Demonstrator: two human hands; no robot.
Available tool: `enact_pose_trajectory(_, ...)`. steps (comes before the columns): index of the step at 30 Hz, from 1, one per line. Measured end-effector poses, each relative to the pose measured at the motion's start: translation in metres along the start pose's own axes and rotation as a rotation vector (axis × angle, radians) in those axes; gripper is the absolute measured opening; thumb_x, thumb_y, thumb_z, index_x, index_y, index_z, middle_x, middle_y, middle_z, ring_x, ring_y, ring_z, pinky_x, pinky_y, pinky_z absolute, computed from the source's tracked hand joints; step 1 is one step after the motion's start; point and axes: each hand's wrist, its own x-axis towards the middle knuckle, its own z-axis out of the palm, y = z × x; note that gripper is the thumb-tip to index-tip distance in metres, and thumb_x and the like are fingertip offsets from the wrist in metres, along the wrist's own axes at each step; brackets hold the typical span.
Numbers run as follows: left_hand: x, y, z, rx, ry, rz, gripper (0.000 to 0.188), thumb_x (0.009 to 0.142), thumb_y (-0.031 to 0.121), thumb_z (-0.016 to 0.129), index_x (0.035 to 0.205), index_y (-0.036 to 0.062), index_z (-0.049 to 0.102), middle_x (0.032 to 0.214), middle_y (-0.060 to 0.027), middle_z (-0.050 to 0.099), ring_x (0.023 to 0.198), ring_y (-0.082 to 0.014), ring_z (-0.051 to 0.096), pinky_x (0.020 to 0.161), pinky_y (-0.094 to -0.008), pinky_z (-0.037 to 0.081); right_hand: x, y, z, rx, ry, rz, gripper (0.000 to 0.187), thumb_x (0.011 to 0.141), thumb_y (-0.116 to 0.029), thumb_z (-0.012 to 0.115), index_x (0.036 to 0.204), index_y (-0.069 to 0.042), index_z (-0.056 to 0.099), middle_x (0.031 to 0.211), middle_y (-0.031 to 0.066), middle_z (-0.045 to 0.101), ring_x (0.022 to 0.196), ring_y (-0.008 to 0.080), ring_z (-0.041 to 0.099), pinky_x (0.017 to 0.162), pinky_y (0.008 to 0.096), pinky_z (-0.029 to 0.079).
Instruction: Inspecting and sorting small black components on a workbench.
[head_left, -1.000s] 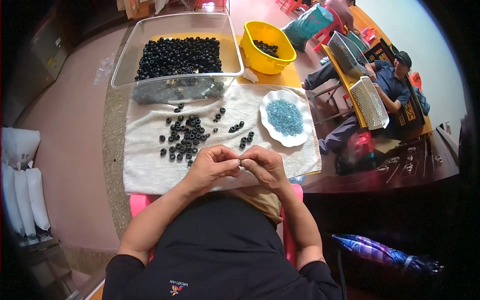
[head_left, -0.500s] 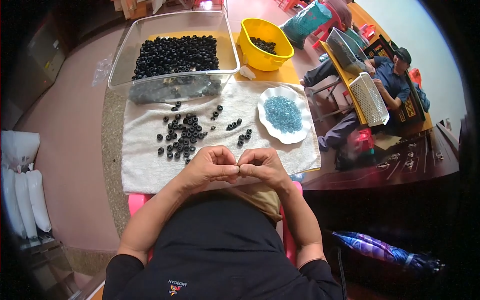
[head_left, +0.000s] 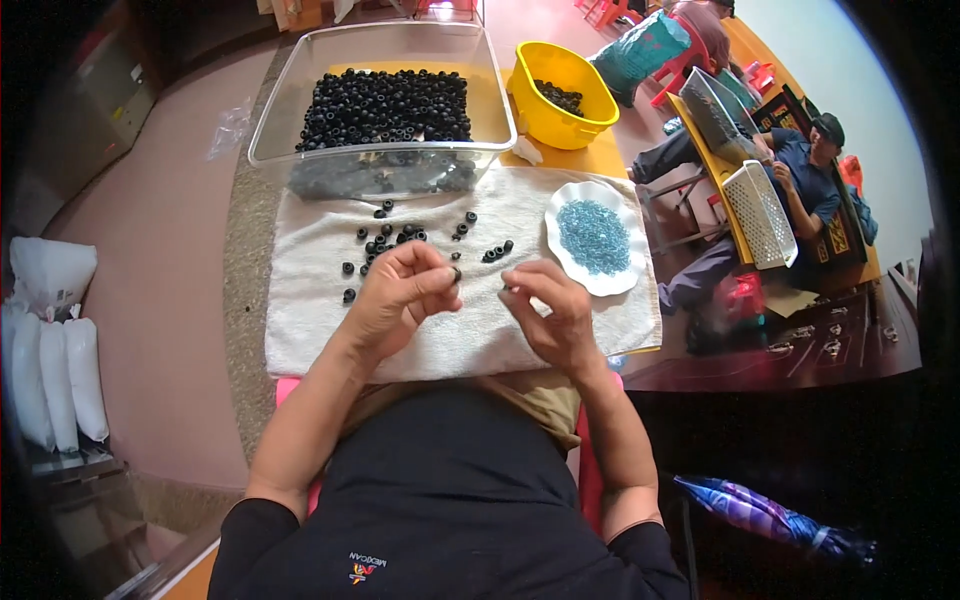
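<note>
- Our left hand (head_left: 410, 290), above the middle of the table (head_left: 585, 160), has its grip narrowed on a small round black bead (head_left: 457, 274); so slight a piece probably calls for thumb and fingertips rather than the palm.
- Our right hand (head_left: 555, 312) is just apart from it, nearer the right edge, thumb and forefinger drawn close together; we cannot tell whether its grip pinches anything, as the fingertips are too small to read.
- Beneath both hands a white cloth towel (head_left: 320, 335) covers the near part of the table, likely to stop round pieces rolling off.
- Loose black ring-shaped beads (head_left: 349, 268) lie left of the middle, partly hidden by our left hand, presumably spread for easy picking.
- A white scalloped plate (head_left: 632, 275) of pale blue small pieces (head_left: 593, 236) sits by the right edge, within easy reach of our right hand; its raised rim should contain them.
- Toward the far edge stand a clear plastic bin (head_left: 492, 112) of black beads, left, and a yellow plastic tub (head_left: 565, 132), right, apparently leaving the near edge free.
</note>
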Motion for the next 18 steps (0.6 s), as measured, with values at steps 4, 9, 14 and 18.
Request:
enact_pose_trajectory(4,0.001,0.006,-0.007,-0.085,0.026,0.075,0.008,0.089,0.007,0.069,0.091,0.0063,0.061,0.082,-0.0029,0.066,0.075,-0.0123,0.067,0.073,-0.0308,0.059,0.028,0.020,0.011,-0.248,-0.090,-0.192,0.016,0.078,0.000,0.071,0.094,-0.003,0.069,0.090,0.0088,0.068,0.083,0.0254,0.065,0.071,0.0329,0.053)
enact_pose_trajectory(9,0.003,0.004,-0.010,-0.098,0.029,0.072,0.008,0.089,0.007,0.068,0.092,0.0065,0.061,0.083,-0.0030,0.067,0.077,-0.0121,0.067,0.073,-0.0303,0.059,0.049,0.037,0.038,-0.510,-0.310,-0.170,0.011,0.080,-0.010,0.065,0.090,-0.007,0.070,0.091,0.0052,0.068,0.093,0.0246,0.060,0.078,0.0344,0.052)
enact_pose_trajectory(14,0.003,0.005,-0.011,-0.114,0.045,0.081,0.008,0.089,0.007,0.068,0.092,0.0065,0.061,0.083,-0.0031,0.067,0.077,-0.0122,0.067,0.074,-0.0303,0.059,0.059,0.044,0.048,-0.537,-0.365,-0.232,0.007,0.075,-0.009,0.060,0.080,-0.008,0.065,0.087,0.0056,0.063,0.092,0.0277,0.057,0.079,0.0360,0.051)
enact_pose_trajectory(18,0.005,0.003,-0.012,-0.110,0.044,0.080,0.008,0.089,0.007,0.067,0.091,0.0074,0.058,0.086,-0.0038,0.066,0.077,-0.0112,0.066,0.070,-0.0280,0.060,0.062,0.043,0.046,-0.573,-0.454,-0.236,0.010,0.080,-0.011,0.060,0.086,-0.007,0.067,0.093,0.0050,0.064,0.094,0.0254,0.058,0.081,0.0346,0.051)
